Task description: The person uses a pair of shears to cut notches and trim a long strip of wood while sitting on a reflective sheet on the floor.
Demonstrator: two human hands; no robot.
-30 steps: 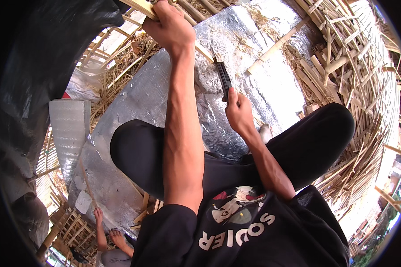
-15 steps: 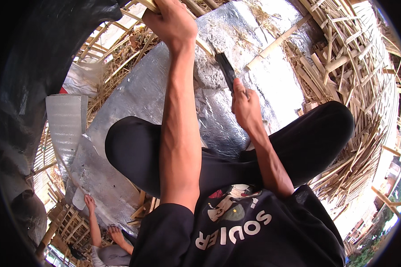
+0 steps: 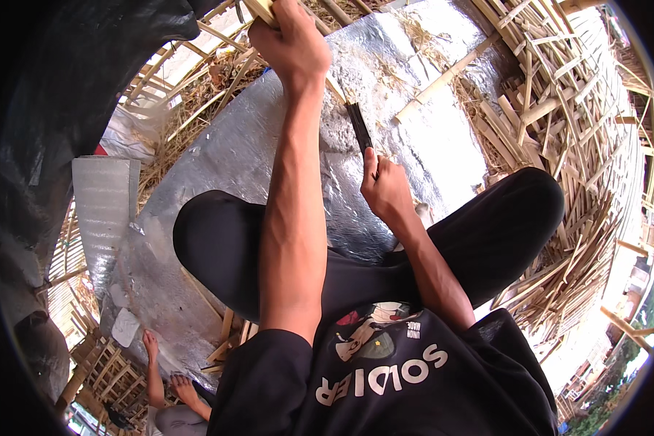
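My left hand (image 3: pixel 292 51) is closed around a pale bamboo strip (image 3: pixel 261 11) at the top of the view. Below the fist, the strip's lower length (image 3: pixel 336 89) slants toward the tip of a black, knife-like tool (image 3: pixel 359 125). My right hand (image 3: pixel 386 183) grips that tool at its lower end, thumb along it. The tool's far end meets or overlaps the strip; whether it cuts in, I cannot tell. Beneath both hands lies a silvery foil sheet (image 3: pixel 269 138), with a rough grey lump (image 3: pixel 338 127) on it near the tool.
Bamboo slats and split strips (image 3: pixel 552 131) are heaped on the right. A loose bamboo stick (image 3: pixel 447 80) lies across the foil. Grey foam sheeting (image 3: pixel 103 207) stands at left, below dark plastic (image 3: pixel 87 58). At lower left, another person's hands (image 3: pixel 185 389) show near a bamboo lattice.
My right hand and the black tool have moved left and slightly down, toward me, the tool now meeting the strip. My left hand has shifted a little right and down, still holding the strip.
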